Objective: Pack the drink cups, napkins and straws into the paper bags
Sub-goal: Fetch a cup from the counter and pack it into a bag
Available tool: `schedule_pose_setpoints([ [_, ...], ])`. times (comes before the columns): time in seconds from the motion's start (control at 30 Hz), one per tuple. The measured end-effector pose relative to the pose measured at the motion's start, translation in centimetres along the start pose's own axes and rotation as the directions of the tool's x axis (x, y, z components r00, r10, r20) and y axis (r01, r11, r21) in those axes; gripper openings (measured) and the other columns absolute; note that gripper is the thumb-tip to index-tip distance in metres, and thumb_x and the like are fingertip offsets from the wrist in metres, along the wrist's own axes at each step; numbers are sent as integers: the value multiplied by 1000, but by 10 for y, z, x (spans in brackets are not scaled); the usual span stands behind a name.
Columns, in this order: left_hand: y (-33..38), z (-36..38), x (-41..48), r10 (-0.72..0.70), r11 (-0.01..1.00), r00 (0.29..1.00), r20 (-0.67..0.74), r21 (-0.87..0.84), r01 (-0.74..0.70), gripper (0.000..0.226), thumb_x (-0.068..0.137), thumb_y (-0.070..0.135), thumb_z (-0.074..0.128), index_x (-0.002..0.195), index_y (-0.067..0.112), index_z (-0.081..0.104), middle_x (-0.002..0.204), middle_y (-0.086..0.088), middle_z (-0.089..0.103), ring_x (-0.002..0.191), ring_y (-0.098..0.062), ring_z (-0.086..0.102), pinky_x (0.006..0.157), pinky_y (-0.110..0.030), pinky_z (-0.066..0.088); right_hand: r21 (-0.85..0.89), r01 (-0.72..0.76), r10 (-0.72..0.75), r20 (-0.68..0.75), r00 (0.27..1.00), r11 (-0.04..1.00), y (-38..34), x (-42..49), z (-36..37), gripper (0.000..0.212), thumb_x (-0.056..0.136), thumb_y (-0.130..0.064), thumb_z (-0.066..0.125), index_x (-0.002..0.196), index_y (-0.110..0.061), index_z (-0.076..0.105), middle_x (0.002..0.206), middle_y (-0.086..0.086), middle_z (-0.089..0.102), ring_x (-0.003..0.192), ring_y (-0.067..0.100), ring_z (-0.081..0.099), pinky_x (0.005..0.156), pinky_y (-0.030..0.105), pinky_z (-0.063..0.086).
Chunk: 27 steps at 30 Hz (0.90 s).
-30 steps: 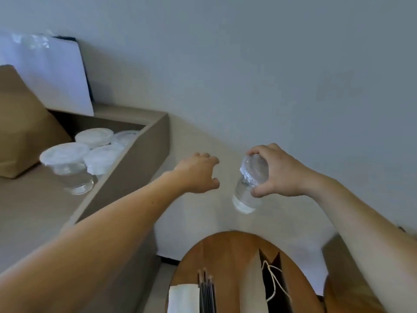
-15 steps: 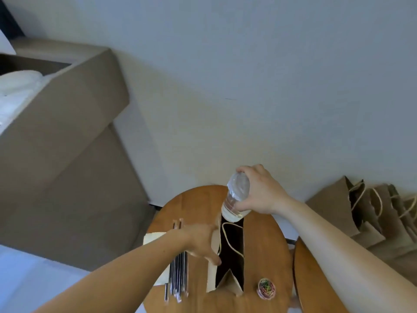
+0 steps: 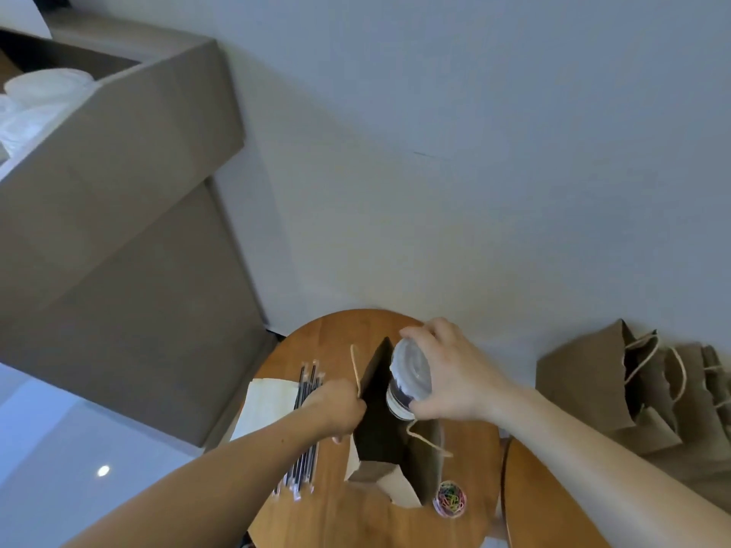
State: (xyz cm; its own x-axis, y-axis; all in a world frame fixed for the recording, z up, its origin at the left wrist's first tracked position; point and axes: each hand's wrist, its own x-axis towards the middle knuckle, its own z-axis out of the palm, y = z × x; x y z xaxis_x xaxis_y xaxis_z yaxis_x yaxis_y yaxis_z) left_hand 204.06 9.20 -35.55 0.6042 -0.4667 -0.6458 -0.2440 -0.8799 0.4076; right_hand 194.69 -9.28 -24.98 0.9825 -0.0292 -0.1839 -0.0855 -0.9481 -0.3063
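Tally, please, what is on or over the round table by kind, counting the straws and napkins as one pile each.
Paper bag: 1
Drink cup, held in the right hand: 1
Straw bundle: 1
Napkin pile: 1
Tub of paper clips: 1
Total: 5

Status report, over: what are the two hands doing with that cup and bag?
Left hand grips paper bag rim, holding it open. Right hand holds lidded cup over the mouth. Nothing seen blocking.
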Motion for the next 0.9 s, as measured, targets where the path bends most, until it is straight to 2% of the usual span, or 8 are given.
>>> schedule_pose_setpoints([
  [0.1, -2, 0, 0, -18, 1000, 999, -29, -25, 17, 26, 97, 29, 41, 82, 18, 60, 69, -2, 70, 53, -9, 70, 56, -21, 57, -191, 155, -133, 125, 983, 969, 0, -11, 11, 99, 59, -55, 73, 140, -33, 20, 131, -2, 27, 119, 19, 34, 89, 32, 51],
  [0.23, -4, 4, -5, -27, 1000, 998, -56, -16, 26, 26, 98, 32, 42, 82, 21, 58, 69, -2, 69, 54, -11, 70, 63, -26, 61, -264, 205, -141, 241, 960, 942, -4, -10, 48, 102, 63, -50, 77, 143, -29, 19, 135, 3, 28, 118, 23, 37, 86, 29, 45],
  [0.37, -5, 4, -13, -21, 998, 995, -98, -52, 16, 25, 99, 32, 41, 81, 23, 56, 74, -1, 67, 60, -12, 69, 65, -28, 62, -252, 101, -7, 348, 937, 962, -5, 4, 94, 107, 67, -50, 77, 150, -22, 16, 145, 10, 27, 130, 32, 35, 98, 38, 46],
  [0.53, -12, 14, -20, -69, 984, 989, -129, -173, 46, 25, 98, 30, 42, 84, 23, 62, 81, 0, 67, 75, -15, 69, 74, -33, 62, -238, -92, 183, 397, 899, 967, -9, 33, 152, 112, 69, -41, 79, 153, -24, 7, 146, 11, 23, 131, 38, 33, 100, 44, 45],
  [0.7, -25, 22, -22, -113, 972, 982, -152, -224, 78, 25, 99, 31, 43, 91, 24, 66, 83, 2, 67, 79, -15, 69, 77, -33, 61, -322, -156, 294, 440, 849, 934, -18, 58, 198, 93, 86, -28, 66, 155, -21, 5, 153, 20, 15, 133, 45, 31, 102, 51, 43],
  [0.9, -33, 28, -16, -124, 968, 986, -116, -231, 94, 25, 99, 37, 43, 103, 23, 64, 91, 1, 68, 84, -17, 69, 79, -35, 61, -359, -213, 370, 459, 807, 909, -21, 58, 229, 83, 95, -24, 55, 156, -20, -1, 158, 21, 8, 140, 43, 24, 111, 51, 37],
])
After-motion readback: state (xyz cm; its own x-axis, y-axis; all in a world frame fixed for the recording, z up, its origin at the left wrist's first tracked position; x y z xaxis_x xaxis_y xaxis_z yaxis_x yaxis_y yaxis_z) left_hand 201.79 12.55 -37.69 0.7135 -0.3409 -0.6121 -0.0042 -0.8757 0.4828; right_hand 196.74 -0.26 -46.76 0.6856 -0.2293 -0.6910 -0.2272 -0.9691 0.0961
